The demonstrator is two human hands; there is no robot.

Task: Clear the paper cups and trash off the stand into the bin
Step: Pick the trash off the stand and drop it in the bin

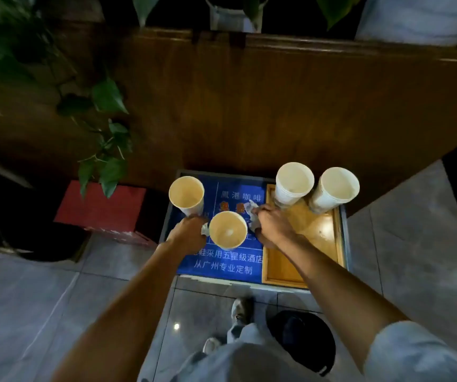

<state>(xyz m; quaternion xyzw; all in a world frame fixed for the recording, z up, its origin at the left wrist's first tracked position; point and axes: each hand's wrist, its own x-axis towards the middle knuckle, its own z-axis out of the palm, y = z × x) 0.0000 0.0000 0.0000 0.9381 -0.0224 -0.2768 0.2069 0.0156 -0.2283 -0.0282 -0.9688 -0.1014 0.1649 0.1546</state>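
Observation:
Several paper cups stand on a small stand (223, 279) with a blue printed top. One cup (186, 194) is at the back left and another cup (227, 230) sits nearer me in the middle. Two cup stacks (293, 184) (334, 188) stand on a wooden tray (285, 268) at the right. My left hand (190, 228) is closed low between the two left cups, with a bit of white paper showing at its fingers. My right hand (272, 223) is closed on crumpled white tissue (250, 208) by the tray's left edge. A black bin (304, 340) stands on the floor by my feet.
A dark wooden panel rises right behind the stand. A red box (100, 208) sits to the left of the stand, under trailing green plant leaves (106, 150). Grey floor tiles (414, 244) spread on both sides. My shoe (241, 310) is just before the stand.

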